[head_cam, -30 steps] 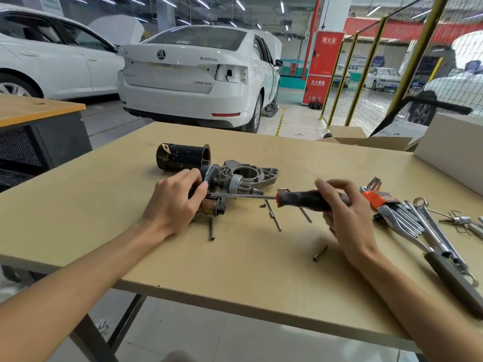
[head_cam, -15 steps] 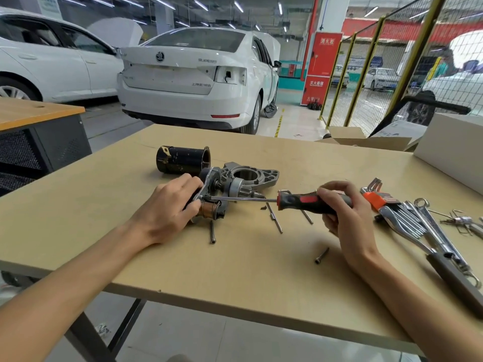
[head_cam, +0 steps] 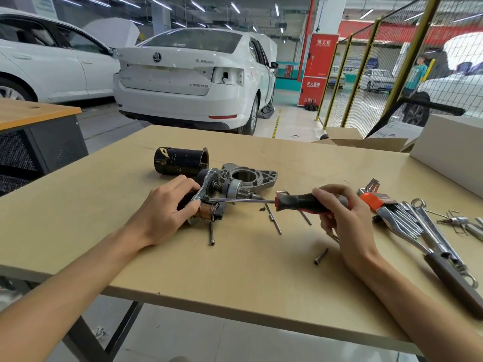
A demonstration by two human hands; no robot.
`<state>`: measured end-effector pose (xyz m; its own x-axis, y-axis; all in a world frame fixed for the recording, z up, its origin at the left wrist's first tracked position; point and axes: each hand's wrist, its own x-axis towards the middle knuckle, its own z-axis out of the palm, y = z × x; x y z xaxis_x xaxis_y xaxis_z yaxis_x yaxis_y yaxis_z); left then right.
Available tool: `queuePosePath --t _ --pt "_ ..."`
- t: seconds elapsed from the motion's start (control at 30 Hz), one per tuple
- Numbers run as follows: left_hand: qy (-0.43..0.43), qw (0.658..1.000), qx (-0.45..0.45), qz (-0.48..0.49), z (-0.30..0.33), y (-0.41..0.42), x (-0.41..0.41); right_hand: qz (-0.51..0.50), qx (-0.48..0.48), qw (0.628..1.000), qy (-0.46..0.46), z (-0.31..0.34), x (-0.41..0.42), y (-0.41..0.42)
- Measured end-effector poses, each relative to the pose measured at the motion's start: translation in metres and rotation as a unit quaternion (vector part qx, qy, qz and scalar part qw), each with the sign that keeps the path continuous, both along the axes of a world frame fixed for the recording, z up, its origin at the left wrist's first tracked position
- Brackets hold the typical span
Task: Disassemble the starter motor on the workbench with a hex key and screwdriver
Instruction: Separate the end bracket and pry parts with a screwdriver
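Starter motor (head_cam: 222, 194): partly stripped assembly lying on its side near the middle of the workbench (head_cam: 104, 218); copper-coloured windings show at its near end, pinion gear points right. Grey cast end bracket (head_cam: 251, 176) with a round bore lies just behind it, touching or nearly so; the join is hard to make out.

Black cylindrical housing (head_cam: 180, 160): separate, on its side, just beyond the motor to the left.

Left hand (head_cam: 167, 212): fingers curled round the left end of the motor, holding it against the bench.

Right hand (head_cam: 345, 218): fingers and thumb wrapped round the black-and-red handle of the screwdriver (head_cam: 300, 202); the shaft runs level to the left, its tip at the motor's metal plate beside the left thumb.

Loose fasteners: one long bolt (head_cam: 211, 233) just near of the motor; one bolt (head_cam: 321, 256) near the right wrist; thin through-rods (head_cam: 274, 220) lying below the screwdriver shaft.

Hex key set (head_cam: 376, 198): orange holder, right of the right hand. Spanners (head_cam: 428, 226) fanned out further right, near the bench's edge.

White box (head_cam: 449, 145): far right corner. White car (head_cam: 193, 77): parked beyond the bench.
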<state>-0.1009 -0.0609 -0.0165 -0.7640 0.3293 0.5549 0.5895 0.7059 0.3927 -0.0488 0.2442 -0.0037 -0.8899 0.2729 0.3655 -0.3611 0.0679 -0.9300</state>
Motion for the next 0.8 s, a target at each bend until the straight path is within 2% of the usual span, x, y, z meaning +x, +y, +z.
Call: queuePosePath --t 0.1,0.3,0.43,0.6,0.8 --pt "-0.011 0.999 0.029 -0.007 0.0010 -0.0023 0.0020 -0.014 0.019 1.000 -0.012 -0.0010 -0.0009 -0.0022" --pt "0.013 0.999 -0.034 0.029 0.0005 0.0008 0.0027 -0.017 0.050 0.998 -0.025 -0.0036 -0.0018 -0.0016" --pt "0.013 0.999 -0.027 0.016 0.0012 0.0001 0.0035 0.006 0.012 1.000 -0.012 -0.0025 0.0009 0.0003" --pt "0.016 0.999 -0.026 0.027 0.0020 0.0024 0.0057 0.032 0.009 0.999 -0.007 -0.0018 0.0016 -0.0011" --pt "0.020 0.999 -0.023 0.035 0.0023 0.0027 0.0073 0.022 0.016 0.999 -0.045 -0.0040 -0.0006 -0.0004"
